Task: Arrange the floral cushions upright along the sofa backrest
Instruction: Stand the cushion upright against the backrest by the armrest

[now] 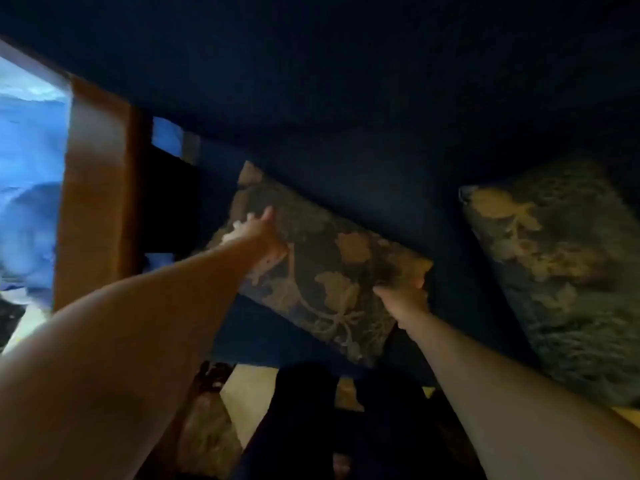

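your left hand [266, 233] and right hand [405, 299] both grip one cushion [329, 271], tilted on the dark sofa [346, 133]. a second cushion [561, 271] leans to its right, apart.

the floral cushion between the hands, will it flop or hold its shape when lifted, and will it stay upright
The floral cushion is probably soft and light: the right hand bunches its corner, and the left hand presses its face. It keeps a flat slab shape, so it likely sags little. It looks tilted against the dark blue sofa backrest, so it may slump unless propped.
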